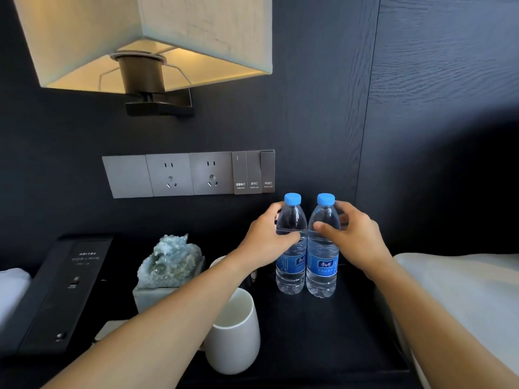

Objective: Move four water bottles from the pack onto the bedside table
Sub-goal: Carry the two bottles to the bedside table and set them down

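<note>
Two clear water bottles with blue caps and blue labels stand upright, side by side and touching, at the back right of the dark bedside table (pixel 323 341). My left hand (pixel 266 240) is wrapped around the upper body of the left bottle (pixel 290 273). My right hand (pixel 356 234) grips the upper body of the right bottle (pixel 321 273). Both bottle bases rest on the table top. The pack is not in view.
A white mug (pixel 233 332) stands at the front centre, under my left forearm. A pale green stone carving (pixel 171 262) sits behind it. A black box (pixel 59 290) lies at the left. Wall sockets and switches (pixel 191 174) and a lamp (pixel 146 43) are above. Bedding (pixel 463 304) is at the right.
</note>
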A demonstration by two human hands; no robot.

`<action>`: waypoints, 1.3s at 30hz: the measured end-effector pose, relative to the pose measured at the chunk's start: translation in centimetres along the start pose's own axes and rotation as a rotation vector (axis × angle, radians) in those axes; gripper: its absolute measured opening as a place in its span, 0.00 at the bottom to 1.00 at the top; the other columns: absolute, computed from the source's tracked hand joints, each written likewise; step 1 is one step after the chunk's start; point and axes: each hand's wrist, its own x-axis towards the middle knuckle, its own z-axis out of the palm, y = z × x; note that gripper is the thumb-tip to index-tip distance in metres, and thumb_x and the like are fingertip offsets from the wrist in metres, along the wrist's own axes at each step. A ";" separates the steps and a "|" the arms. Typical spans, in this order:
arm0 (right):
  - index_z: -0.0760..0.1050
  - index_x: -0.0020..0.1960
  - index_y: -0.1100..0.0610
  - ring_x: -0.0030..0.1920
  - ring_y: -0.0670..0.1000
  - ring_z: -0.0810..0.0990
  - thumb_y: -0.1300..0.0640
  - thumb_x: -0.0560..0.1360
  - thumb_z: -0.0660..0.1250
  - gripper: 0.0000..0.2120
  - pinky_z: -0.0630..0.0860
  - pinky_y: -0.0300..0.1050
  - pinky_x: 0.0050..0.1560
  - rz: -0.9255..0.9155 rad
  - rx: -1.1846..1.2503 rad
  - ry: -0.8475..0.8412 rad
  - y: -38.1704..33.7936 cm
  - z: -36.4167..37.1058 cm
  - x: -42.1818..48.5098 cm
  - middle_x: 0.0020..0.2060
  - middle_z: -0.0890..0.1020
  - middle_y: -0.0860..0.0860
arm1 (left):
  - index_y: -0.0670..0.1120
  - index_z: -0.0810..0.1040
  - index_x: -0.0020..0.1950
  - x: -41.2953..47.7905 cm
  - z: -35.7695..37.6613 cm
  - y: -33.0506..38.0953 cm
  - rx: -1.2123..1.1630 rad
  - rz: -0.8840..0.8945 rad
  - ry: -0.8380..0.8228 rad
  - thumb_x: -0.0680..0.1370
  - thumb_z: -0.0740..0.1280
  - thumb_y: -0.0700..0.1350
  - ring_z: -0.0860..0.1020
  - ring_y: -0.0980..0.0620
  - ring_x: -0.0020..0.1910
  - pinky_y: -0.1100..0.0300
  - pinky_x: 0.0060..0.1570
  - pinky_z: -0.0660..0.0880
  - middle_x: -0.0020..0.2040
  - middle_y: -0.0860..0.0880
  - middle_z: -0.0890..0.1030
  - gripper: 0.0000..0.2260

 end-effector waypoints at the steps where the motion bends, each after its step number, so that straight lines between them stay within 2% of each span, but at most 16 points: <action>1: 0.72 0.72 0.52 0.51 0.49 0.81 0.51 0.75 0.75 0.28 0.79 0.45 0.51 0.003 -0.014 0.006 0.1 0.1 0.1 0.51 0.80 0.46 | 0.54 0.68 0.75 0.0 0.1 -0.2 0.001 0.006 0.017 0.76 0.75 0.42 0.80 0.62 0.51 0.60 0.54 0.78 0.52 0.62 0.79 0.30; 4: 0.71 0.72 0.48 0.52 0.51 0.80 0.47 0.74 0.74 0.28 0.77 0.45 0.50 0.013 -0.061 0.023 0.3 0.2 0.1 0.55 0.79 0.52 | 0.54 0.68 0.72 0.1 0.5 -0.5 0.072 0.033 0.085 0.72 0.79 0.49 0.80 0.55 0.56 0.59 0.53 0.80 0.57 0.55 0.78 0.32; 7: 0.74 0.69 0.45 0.50 0.47 0.82 0.50 0.76 0.72 0.22 0.75 0.38 0.45 -0.013 -0.042 -0.053 0.3 -0.3 0.1 0.50 0.82 0.47 | 0.55 0.67 0.70 0.4 0.5 -0.5 0.119 0.012 0.116 0.72 0.77 0.54 0.78 0.54 0.57 0.58 0.53 0.77 0.62 0.51 0.74 0.30; 8: 0.75 0.68 0.45 0.49 0.45 0.83 0.52 0.77 0.71 0.20 0.76 0.37 0.45 -0.012 -0.018 -0.094 0.2 -0.6 0.1 0.48 0.84 0.45 | 0.55 0.67 0.71 0.4 0.3 -0.3 0.088 0.000 0.103 0.74 0.74 0.53 0.77 0.55 0.57 0.58 0.54 0.75 0.63 0.51 0.73 0.29; 10: 0.76 0.67 0.44 0.52 0.47 0.84 0.55 0.78 0.70 0.19 0.79 0.42 0.52 0.004 0.018 -0.153 0.1 -1.0 0.4 0.49 0.85 0.44 | 0.56 0.68 0.74 0.2 -0.2 -0.2 0.029 -0.004 0.060 0.77 0.70 0.47 0.76 0.59 0.57 0.61 0.55 0.73 0.65 0.52 0.75 0.27; 12: 0.76 0.65 0.44 0.53 0.49 0.84 0.54 0.77 0.70 0.17 0.77 0.41 0.50 0.010 -0.016 -0.157 -0.1 -0.9 0.6 0.48 0.85 0.43 | 0.56 0.68 0.76 0.0 -0.3 -0.5 0.024 0.019 0.018 0.77 0.69 0.42 0.77 0.64 0.54 0.66 0.52 0.72 0.62 0.56 0.79 0.28; 14: 0.75 0.62 0.47 0.53 0.49 0.81 0.47 0.75 0.72 0.17 0.74 0.39 0.45 -0.006 -0.078 -0.112 -0.2 -0.3 0.5 0.47 0.83 0.43 | 0.56 0.68 0.76 -0.1 -0.3 -0.8 0.010 0.027 0.006 0.77 0.71 0.42 0.79 0.65 0.53 0.65 0.51 0.75 0.56 0.59 0.81 0.29; 16: 0.75 0.63 0.49 0.54 0.49 0.75 0.43 0.72 0.75 0.23 0.71 0.39 0.43 -0.012 -0.121 -0.049 -0.1 0.5 0.4 0.51 0.81 0.48 | 0.56 0.68 0.73 0.0 -0.1 -0.8 -0.016 0.020 0.032 0.76 0.74 0.44 0.81 0.58 0.54 0.59 0.54 0.79 0.55 0.58 0.81 0.29; 18: 0.74 0.66 0.51 0.54 0.48 0.75 0.46 0.71 0.76 0.26 0.70 0.35 0.41 -0.008 -0.123 -0.010 -0.1 0.8 0.2 0.53 0.80 0.51 | 0.57 0.68 0.71 0.2 0.0 -0.8 -0.008 0.022 0.054 0.74 0.77 0.47 0.82 0.54 0.56 0.53 0.57 0.82 0.56 0.55 0.80 0.30; 23: 0.70 0.73 0.51 0.55 0.50 0.81 0.54 0.75 0.75 0.29 0.76 0.45 0.54 0.055 0.004 -0.040 0.2 0.1 0.4 0.53 0.81 0.46 | 0.59 0.66 0.71 0.7 0.0 -0.9 0.021 0.004 0.027 0.71 0.79 0.52 0.79 0.49 0.61 0.46 0.62 0.79 0.62 0.49 0.78 0.32; 26: 0.68 0.75 0.51 0.59 0.52 0.81 0.56 0.77 0.73 0.29 0.78 0.55 0.63 0.099 0.058 -0.088 0.8 -0.2 0.6 0.59 0.81 0.48 | 0.59 0.66 0.71 0.9 -0.1 -1.0 0.021 0.001 0.022 0.71 0.79 0.52 0.79 0.49 0.61 0.45 0.63 0.79 0.63 0.48 0.77 0.33; 28: 0.66 0.75 0.51 0.62 0.53 0.81 0.58 0.78 0.70 0.27 0.77 0.59 0.65 0.110 0.086 -0.122 1.0 -0.1 0.5 0.63 0.80 0.49 | 0.60 0.66 0.69 1.0 0.3 -1.1 0.040 0.008 0.038 0.71 0.79 0.53 0.79 0.49 0.60 0.46 0.62 0.79 0.62 0.48 0.76 0.32; 32: 0.64 0.77 0.50 0.64 0.54 0.80 0.60 0.81 0.65 0.26 0.76 0.59 0.67 0.107 0.118 -0.168 1.1 0.2 0.4 0.67 0.79 0.51 | 0.61 0.66 0.67 1.2 0.9 -1.2 0.080 0.048 0.093 0.70 0.79 0.54 0.76 0.54 0.58 0.53 0.58 0.78 0.63 0.49 0.76 0.32; 36: 0.64 0.77 0.50 0.64 0.53 0.80 0.62 0.83 0.62 0.24 0.77 0.53 0.64 0.094 0.124 -0.209 0.8 0.1 0.3 0.65 0.80 0.50 | 0.58 0.66 0.70 1.1 1.2 -1.2 0.073 0.056 0.123 0.71 0.80 0.53 0.75 0.54 0.58 0.56 0.56 0.77 0.62 0.49 0.74 0.33; 39: 0.63 0.78 0.48 0.64 0.53 0.80 0.62 0.82 0.62 0.26 0.76 0.55 0.66 0.077 0.121 -0.211 0.8 0.1 0.1 0.65 0.80 0.50 | 0.57 0.65 0.72 0.9 1.4 -1.3 0.067 0.064 0.131 0.71 0.79 0.52 0.74 0.54 0.59 0.57 0.56 0.75 0.64 0.49 0.73 0.34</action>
